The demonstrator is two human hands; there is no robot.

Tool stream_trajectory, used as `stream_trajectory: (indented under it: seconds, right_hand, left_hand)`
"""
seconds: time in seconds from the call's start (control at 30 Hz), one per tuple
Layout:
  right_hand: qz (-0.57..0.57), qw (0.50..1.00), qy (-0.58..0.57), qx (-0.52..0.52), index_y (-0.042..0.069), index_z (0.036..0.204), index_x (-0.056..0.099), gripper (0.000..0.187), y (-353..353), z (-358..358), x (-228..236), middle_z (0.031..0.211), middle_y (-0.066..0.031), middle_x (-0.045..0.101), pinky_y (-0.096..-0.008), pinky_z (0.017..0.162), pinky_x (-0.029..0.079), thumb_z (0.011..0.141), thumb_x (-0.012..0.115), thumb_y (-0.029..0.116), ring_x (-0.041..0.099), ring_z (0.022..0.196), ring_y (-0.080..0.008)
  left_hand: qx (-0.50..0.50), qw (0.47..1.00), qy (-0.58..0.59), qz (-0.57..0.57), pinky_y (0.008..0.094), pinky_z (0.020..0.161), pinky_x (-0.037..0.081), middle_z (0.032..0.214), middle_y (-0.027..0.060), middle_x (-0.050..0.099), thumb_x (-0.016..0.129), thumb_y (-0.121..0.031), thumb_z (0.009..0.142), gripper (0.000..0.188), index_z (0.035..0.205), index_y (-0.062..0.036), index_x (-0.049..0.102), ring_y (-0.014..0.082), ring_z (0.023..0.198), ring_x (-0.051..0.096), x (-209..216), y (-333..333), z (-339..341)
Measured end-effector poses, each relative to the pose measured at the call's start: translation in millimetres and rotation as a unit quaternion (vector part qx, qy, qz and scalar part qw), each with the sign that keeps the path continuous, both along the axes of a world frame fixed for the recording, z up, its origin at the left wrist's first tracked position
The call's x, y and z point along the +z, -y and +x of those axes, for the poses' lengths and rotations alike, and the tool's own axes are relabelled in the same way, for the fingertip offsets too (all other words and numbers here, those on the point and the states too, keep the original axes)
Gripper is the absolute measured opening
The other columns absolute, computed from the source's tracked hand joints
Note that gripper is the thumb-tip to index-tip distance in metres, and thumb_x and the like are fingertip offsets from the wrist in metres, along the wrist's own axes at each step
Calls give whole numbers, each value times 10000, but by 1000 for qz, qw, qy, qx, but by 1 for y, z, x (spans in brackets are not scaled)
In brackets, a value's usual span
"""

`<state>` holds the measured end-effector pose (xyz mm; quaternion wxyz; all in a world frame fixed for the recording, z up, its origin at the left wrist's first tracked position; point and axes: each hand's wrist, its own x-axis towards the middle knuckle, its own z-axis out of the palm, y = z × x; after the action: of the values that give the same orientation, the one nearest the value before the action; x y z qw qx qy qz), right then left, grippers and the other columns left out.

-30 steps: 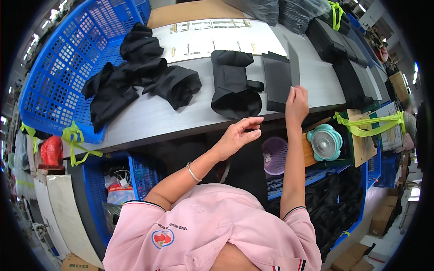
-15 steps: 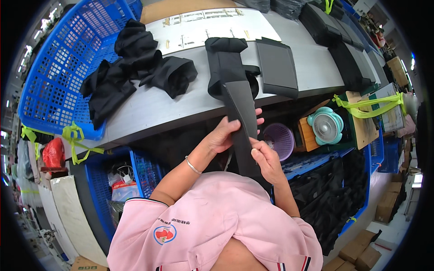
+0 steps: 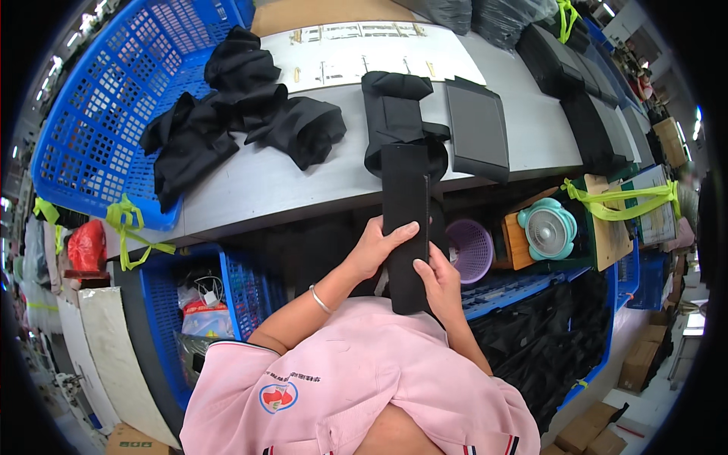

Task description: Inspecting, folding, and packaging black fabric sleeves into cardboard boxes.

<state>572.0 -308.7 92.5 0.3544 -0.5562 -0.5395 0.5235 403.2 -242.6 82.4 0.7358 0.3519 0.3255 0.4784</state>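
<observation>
A long, narrow black fabric panel (image 3: 406,197) is held upright in front of my body, its flat black face showing. My left hand (image 3: 383,244) is closed round its left edge, thumb lying across the front. My right hand (image 3: 440,282) grips the right edge lower down, thumb in front and fingers partly hidden. The top of the panel overlaps a black sewn fabric piece (image 3: 398,114) on the grey table (image 3: 318,186). A stack of dark grey flat panels (image 3: 478,129) lies just to the right of that piece.
Crumpled black fabric pieces (image 3: 296,129) lie on the left, beside a blue basket (image 3: 98,129). A white board (image 3: 371,57) is at the back, and stacked black panels (image 3: 569,72) stand at right. Below the table are a purple bin (image 3: 472,254) and a teal fan (image 3: 547,229).
The panel has turned in my hands: its grey face and folded edge showed before, and now a flat black face does. My right hand has moved slightly down. The view has shifted a little.
</observation>
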Motion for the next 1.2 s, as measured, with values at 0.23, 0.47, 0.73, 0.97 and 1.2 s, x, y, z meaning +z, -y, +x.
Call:
stream_trajectory:
  seconds: [0.23, 0.47, 0.73, 0.97, 1.2]
  right_hand:
    - [143, 979, 139, -44, -21, 1306, 597, 365, -12, 21, -11, 970, -150, 723, -279, 786, 528, 967, 618, 112, 674, 856, -139]
    - [129, 962, 240, -35, 21, 1321, 585, 395, -48, 4, 19, 831, -235, 657, -405, 634, 505, 931, 613, 73, 679, 707, -342]
    - [358, 878, 319, -10, -2, 1002, 642, 157, -128, -6, -32, 830, -209, 666, -436, 599, 509, 867, 641, 78, 669, 756, -406]
    - [106, 970, -184, -119, -6, 1154, 639, 237, -139, -16, -16, 1099, -62, 676, -320, 800, 538, 958, 601, 121, 654, 980, -182]
    - [-40, 900, -415, -125, 6, 1293, 569, 373, -126, -15, 12, 1190, -96, 650, -345, 878, 571, 981, 632, 202, 660, 1034, -185]
  left_hand:
    - [319, 738, -506, 314, 431, 1078, 376, 1488, 196, 412, 684, -80, 887, 280, 1164, -60, 713, 403, 1300, 421, -22, -58, -16]
    - [253, 744, -468, 404, 411, 958, 484, 1383, 154, 555, 545, 126, 704, 443, 1085, -13, 722, 372, 1114, 556, -28, -116, -11]
    - [1, 793, -361, 490, 326, 816, 484, 1320, 45, 642, 591, 101, 706, 348, 991, -32, 738, 271, 901, 548, 25, -71, 14]
    - [158, 822, -368, 404, 360, 979, 458, 1456, 136, 499, 613, 47, 717, 666, 1373, -60, 574, 294, 1172, 519, 26, -29, -19]
    - [258, 779, -435, 372, 390, 1011, 418, 1550, 154, 313, 684, 4, 704, 857, 1501, -67, 377, 329, 1306, 392, 19, -18, 11]
